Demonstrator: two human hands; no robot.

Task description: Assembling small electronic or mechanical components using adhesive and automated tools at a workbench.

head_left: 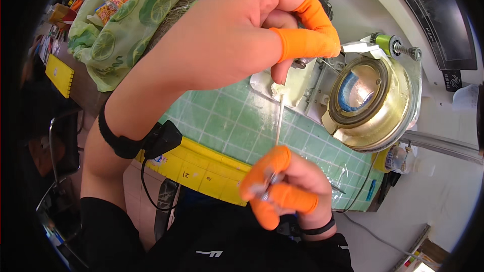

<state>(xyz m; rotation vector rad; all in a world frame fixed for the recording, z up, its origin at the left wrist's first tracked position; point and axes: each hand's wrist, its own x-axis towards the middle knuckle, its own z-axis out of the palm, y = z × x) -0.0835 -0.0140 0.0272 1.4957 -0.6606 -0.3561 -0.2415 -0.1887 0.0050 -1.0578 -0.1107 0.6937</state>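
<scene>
My left hand (275, 35) reaches over the table with orange finger cots on the thumb and one finger, their tips pressed together. A small dark metal part (301, 63) shows just below these fingers; what they pinch is hidden. Nearer to me, my right hand (287, 191), also in orange finger cots, closes around a small shiny metal piece (269, 186), blurred. A thin white stick (280, 121) runs from a pale paste-like lump (282, 92) toward my right fingertips. I cannot tell whether they touch it.
A round gold-coloured metal drum (375, 121) with a blue ring inside stands at the right. A green gridded mat (214, 116) covers the table, with a yellow ruler-like strip (206, 174) along its front. A green patterned bag (121, 35) lies back left.
</scene>
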